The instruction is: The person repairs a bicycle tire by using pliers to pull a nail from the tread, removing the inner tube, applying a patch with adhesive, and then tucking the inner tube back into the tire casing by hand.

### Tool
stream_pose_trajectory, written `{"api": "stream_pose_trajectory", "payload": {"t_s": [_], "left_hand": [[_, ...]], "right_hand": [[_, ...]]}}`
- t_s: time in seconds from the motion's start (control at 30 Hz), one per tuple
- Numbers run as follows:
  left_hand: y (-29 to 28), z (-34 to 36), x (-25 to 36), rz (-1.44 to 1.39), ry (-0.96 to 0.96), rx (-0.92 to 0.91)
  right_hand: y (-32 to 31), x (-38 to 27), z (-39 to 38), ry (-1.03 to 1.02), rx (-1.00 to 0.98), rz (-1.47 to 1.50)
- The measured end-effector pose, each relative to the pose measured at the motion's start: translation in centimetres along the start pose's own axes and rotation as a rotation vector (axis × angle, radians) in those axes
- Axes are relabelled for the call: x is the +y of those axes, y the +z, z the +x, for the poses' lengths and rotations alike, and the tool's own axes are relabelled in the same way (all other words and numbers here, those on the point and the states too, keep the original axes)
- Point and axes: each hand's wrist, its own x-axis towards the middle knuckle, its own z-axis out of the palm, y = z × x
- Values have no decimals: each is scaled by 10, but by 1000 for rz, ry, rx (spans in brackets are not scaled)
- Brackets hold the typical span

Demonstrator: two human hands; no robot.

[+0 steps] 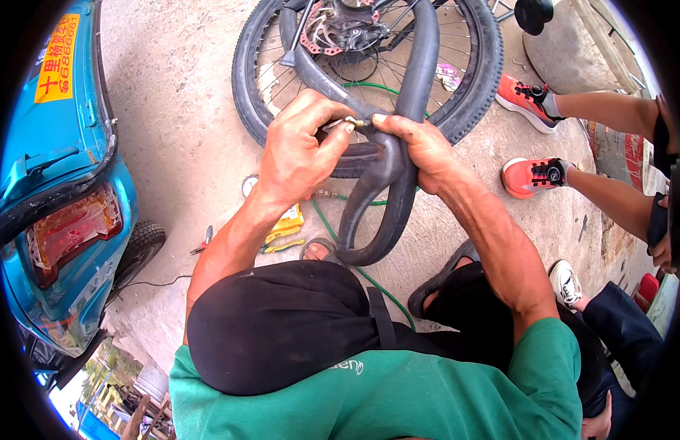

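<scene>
A black inner tube [398, 193] loops in front of a bicycle wheel [486, 51] lying on the ground, its hub and red brake disc at the top. My left hand [304, 147] is closed, thumb and fingers pinched on a small metal piece at the brass valve [360, 123] of the tube; what exactly it holds is too small to make out. My right hand [428, 154] grips the tube just right of the valve, thumb pressed on it.
A blue vehicle [76, 191] fills the left edge. A green hose [369, 279], a gauge [250, 183], a yellow package [288, 216] and pliers [277, 246] lie on the ground [171, 95]. Other people's legs [545, 176] stand at the right, beside a concrete block [567, 48].
</scene>
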Motion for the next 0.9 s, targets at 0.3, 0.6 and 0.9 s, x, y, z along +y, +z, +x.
{"api": "stream_pose_trajectory", "payload": {"t_s": [0.3, 0.6, 0.9], "left_hand": [[14, -7, 6, -9, 23, -19], [30, -11, -7, -107, -71, 99], [32, -9, -6, -135, -107, 119]], "right_hand": [[-7, 4, 8, 69, -92, 204], [7, 12, 15, 60, -32, 332], [6, 17, 19, 66, -31, 371]]}}
